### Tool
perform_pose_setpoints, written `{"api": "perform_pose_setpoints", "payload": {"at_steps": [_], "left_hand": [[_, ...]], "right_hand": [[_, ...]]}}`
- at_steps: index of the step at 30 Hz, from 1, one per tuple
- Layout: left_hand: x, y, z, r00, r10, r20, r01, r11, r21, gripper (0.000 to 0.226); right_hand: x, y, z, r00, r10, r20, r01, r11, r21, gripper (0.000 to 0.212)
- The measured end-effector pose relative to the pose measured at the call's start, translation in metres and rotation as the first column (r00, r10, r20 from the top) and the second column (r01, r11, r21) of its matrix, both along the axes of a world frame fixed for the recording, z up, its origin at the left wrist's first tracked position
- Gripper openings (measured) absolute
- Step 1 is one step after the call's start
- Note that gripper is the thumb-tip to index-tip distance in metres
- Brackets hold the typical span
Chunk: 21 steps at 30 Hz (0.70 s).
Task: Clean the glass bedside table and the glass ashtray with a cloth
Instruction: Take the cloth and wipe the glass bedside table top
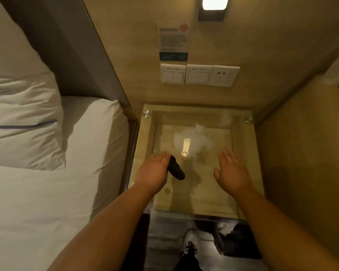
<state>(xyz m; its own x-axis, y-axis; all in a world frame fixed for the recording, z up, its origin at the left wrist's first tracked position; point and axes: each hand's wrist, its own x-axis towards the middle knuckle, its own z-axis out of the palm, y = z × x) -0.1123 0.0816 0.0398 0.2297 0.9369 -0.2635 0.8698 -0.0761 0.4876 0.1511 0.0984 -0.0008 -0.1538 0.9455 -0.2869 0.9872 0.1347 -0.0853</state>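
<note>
Glass table (243, 192) under hands: L (153, 171) w/ dark cloth (175, 169), R (232, 173) flat.

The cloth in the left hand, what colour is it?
Black, or very dark; the cloth shows in the head view.

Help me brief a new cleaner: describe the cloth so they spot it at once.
Start at the glass bedside table beside the bed. Over its near left part, the left hand grips the cloth. It is a small dark roll, the only black thing above the glass.
</note>
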Motion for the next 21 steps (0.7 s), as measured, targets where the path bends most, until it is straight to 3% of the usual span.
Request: {"api": "perform_pose_setpoints", "payload": {"at_steps": [2, 5, 10, 12, 14, 18, 21], "left_hand": [[0.001, 0.027, -0.007, 0.979, 0.158, 0.131, -0.137, 0.978, -0.159, 0.041], [0.004, 0.049, -0.023, 0.926, 0.349, 0.142, -0.326, 0.931, -0.166, 0.044], [0.011, 0.063, -0.04, 0.815, 0.493, 0.305, -0.42, 0.864, -0.277, 0.041], [0.016, 0.065, -0.04, 0.682, 0.589, 0.433, -0.461, 0.806, -0.371, 0.041], [0.021, 0.068, -0.042, 0.514, 0.717, 0.47, -0.503, 0.697, -0.512, 0.033], [0.025, 0.074, -0.043, 0.046, 0.935, 0.351, -0.424, 0.337, -0.841, 0.029], [0.008, 0.091, -0.039, -0.087, 0.942, 0.325, -0.336, 0.279, -0.899, 0.027]], "right_hand": [[0.011, 0.022, -0.019, 1.0, -0.027, 0.011, 0.027, 0.999, -0.028, 0.066], [0.021, 0.043, -0.042, 0.996, -0.081, 0.023, 0.082, 0.995, -0.052, 0.069], [0.019, 0.055, -0.067, 0.992, -0.125, 0.029, 0.127, 0.99, -0.064, 0.073], [0.019, 0.053, -0.073, 0.993, -0.113, 0.025, 0.114, 0.993, -0.036, 0.074], [0.018, 0.052, -0.075, 0.993, -0.115, 0.015, 0.116, 0.993, -0.032, 0.077], [0.019, 0.051, -0.079, 0.992, -0.124, 0.015, 0.125, 0.992, -0.022, 0.08], [0.019, 0.052, -0.083, 0.992, -0.126, 0.031, 0.127, 0.991, -0.041, 0.08]]}}
